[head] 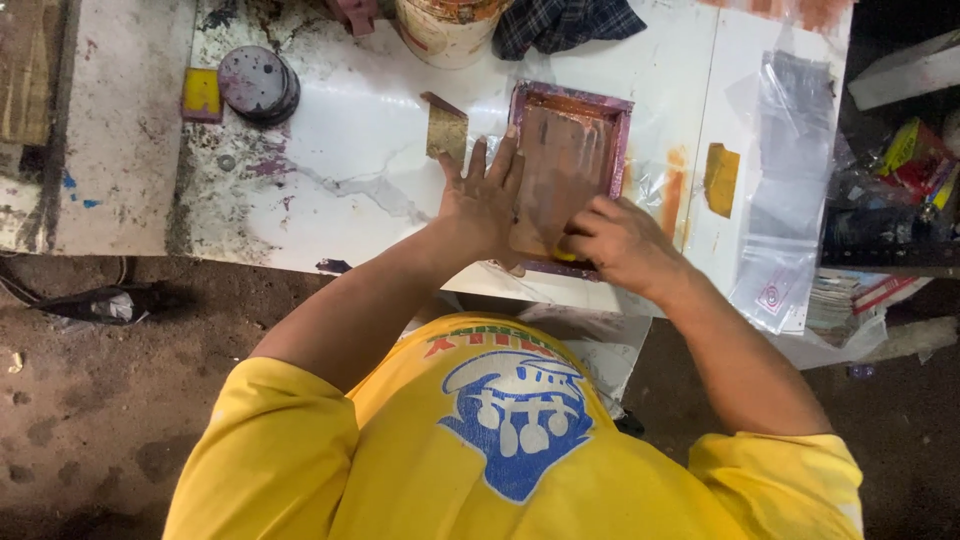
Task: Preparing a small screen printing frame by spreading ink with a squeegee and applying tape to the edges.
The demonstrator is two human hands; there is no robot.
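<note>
On the white, paint-stained worktop (pixel 340 150) a small rectangular wooden screen frame with a purple-stained rim and reddish mesh (pixel 568 165) is lying flat, near the front edge. From the head view, the left hand (pixel 487 200) is pressing down on the frame's left side, fingers spread flat, so it's bracing rather than gripping anything. The right hand (pixel 618 240) is curling over the near right corner, its grip mostly closed around something small and yellow (pixel 566 254), though I can't tell what exactly. My guess: the frame is light and stiff, but the mesh is probably delicate and slick with ink, so holding it by the wooden rim seems safest. Nearby, a clear plastic bag (pixel 775 250) is sitting to the right, a round grey stack of discs (pixel 258 84) at far left, and a cream bucket (pixel 445 30) behind.
</note>
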